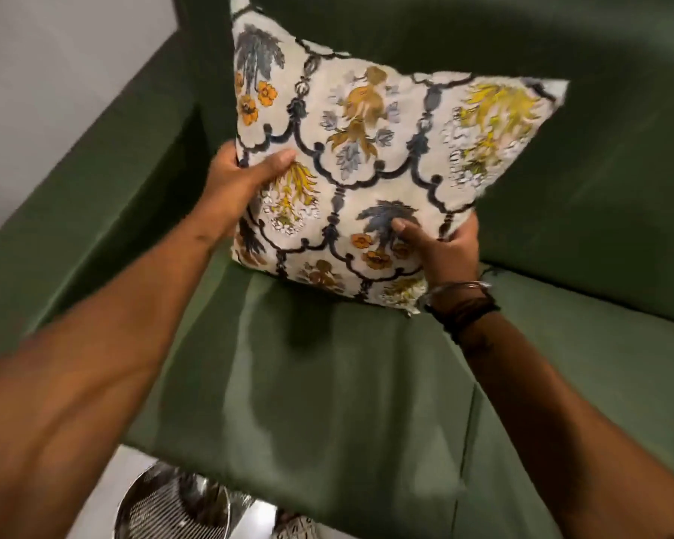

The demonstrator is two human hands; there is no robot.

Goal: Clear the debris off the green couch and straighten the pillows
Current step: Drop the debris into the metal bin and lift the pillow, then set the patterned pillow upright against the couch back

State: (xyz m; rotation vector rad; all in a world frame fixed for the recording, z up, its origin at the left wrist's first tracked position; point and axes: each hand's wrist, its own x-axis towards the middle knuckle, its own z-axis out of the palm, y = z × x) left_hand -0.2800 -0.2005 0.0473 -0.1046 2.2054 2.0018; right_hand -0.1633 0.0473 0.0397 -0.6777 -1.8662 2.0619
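A square cream pillow (370, 157) with dark scalloped lines and yellow, orange and blue flowers stands tilted on the green couch (327, 383), near its left corner, with its top toward the backrest. My left hand (242, 177) grips the pillow's left edge, thumb on the front. On the lower right part of the pillow, my right hand (440, 247) holds on with its thumb pressed on the front; bracelets circle that wrist. No debris shows on the seat cushion in view.
The couch's left armrest (106, 180) runs along a pale wall (55, 64). A shiny metal mesh bin (176, 503) stands on the light floor just in front of the couch. A seam (469, 422) divides the seat cushions on the right.
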